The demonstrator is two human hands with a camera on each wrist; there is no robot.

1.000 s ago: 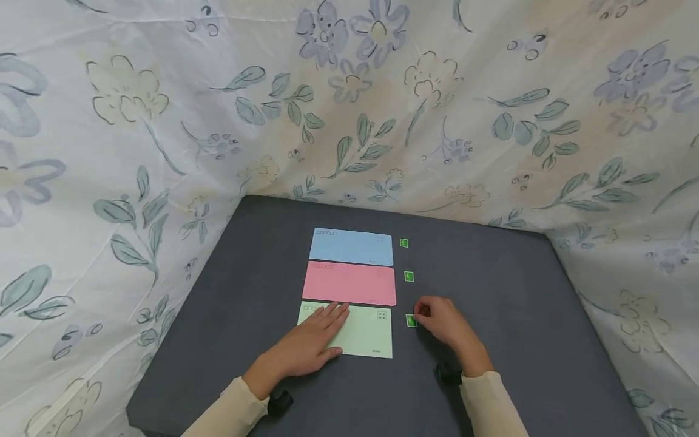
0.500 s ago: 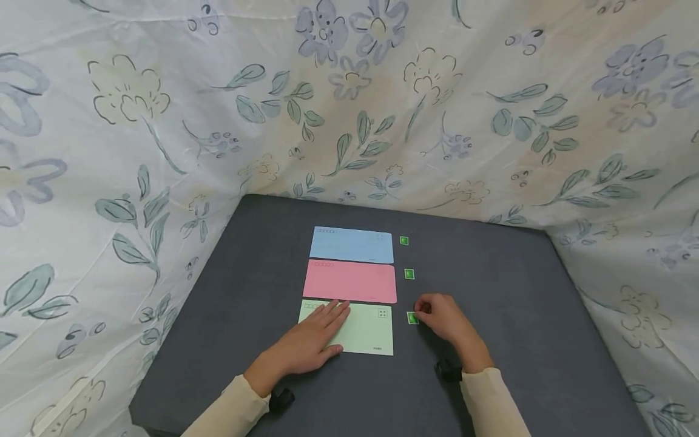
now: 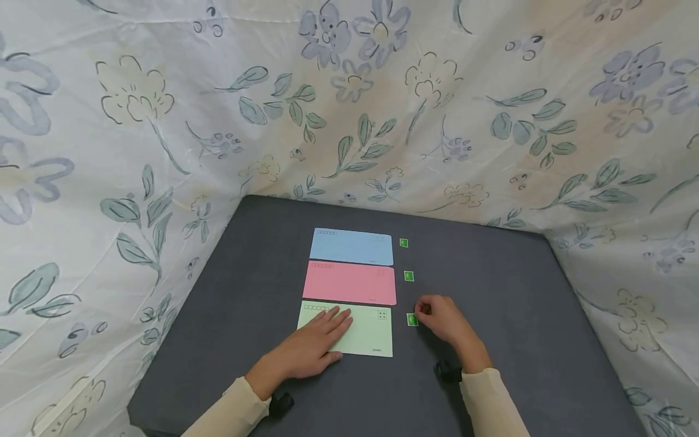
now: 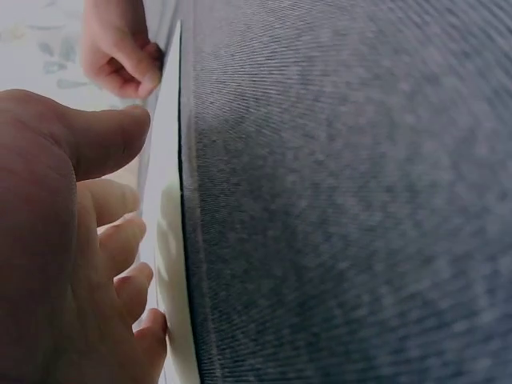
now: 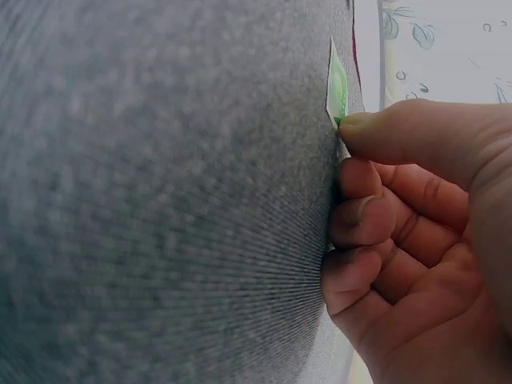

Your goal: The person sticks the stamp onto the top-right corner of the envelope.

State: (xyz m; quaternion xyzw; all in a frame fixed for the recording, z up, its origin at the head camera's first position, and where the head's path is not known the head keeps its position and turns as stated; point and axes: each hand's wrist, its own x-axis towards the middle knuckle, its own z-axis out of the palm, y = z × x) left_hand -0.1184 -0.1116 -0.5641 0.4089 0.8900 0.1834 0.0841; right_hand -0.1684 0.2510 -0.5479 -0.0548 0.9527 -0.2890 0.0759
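Note:
In the head view my left hand (image 3: 311, 349) rests with straight, spread fingers on the pale green envelope (image 3: 363, 340), covering its left part. To the right of that envelope, my right hand (image 3: 448, 321) pinches the near right corner of a small green stamp (image 3: 412, 320). The right wrist view has the thumb (image 5: 408, 136) at the corner of the stamp (image 5: 338, 84), with the other fingers curled beneath. The stamp lies at the table surface, apart from the envelope. Printed boxes mark the envelope's upper right corner.
Beyond the green envelope lie a pink envelope (image 3: 349, 283) and a blue envelope (image 3: 351, 247). Beside each is another green stamp, one near the pink envelope and one near the blue. Floral fabric (image 3: 355, 139) surrounds the dark table (image 3: 262, 273).
My left fingers have shifted slightly on the green envelope. The right hand stays at the stamp, with hardly any movement.

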